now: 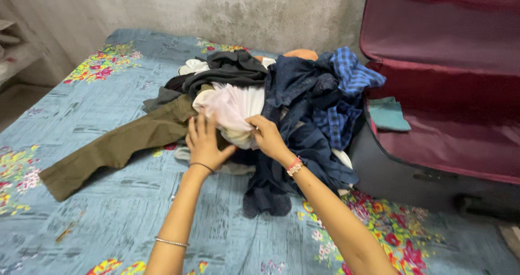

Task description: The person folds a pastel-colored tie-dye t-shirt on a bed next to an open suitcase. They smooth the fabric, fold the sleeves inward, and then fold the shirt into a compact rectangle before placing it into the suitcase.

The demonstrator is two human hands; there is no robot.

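While both hands reach into the pile of clothes, they take hold of one soft, pale pink and white cloth (234,112) that sits on top, near the middle of the heap. The left hand (205,144) lies flat with its fingers spread, pressing on the low edge of the cloth at about 7 o'clock from it. The right hand (269,137) curls and pinches the same cloth from the side, at about 4 o'clock.

Brown-green long trousers (116,145) stretch out from the pile toward 8 o'clock across the blue bed sheet with bright flowers (108,215). A dark blue garment (300,112) and a blue checked shirt (346,85) lie at 3 o'clock from the pink cloth, touching it. A dark grey top (227,72) lies at 12 o'clock.

An open suitcase with a dark red inside (444,107) stands at the right edge of the bed, with a small folded teal cloth (389,114) in it.

It looks like the step is picking one cloth out of the heap. The next move needs a firm grip with both hands and a lift straight up, so the other clothes do not drag along.
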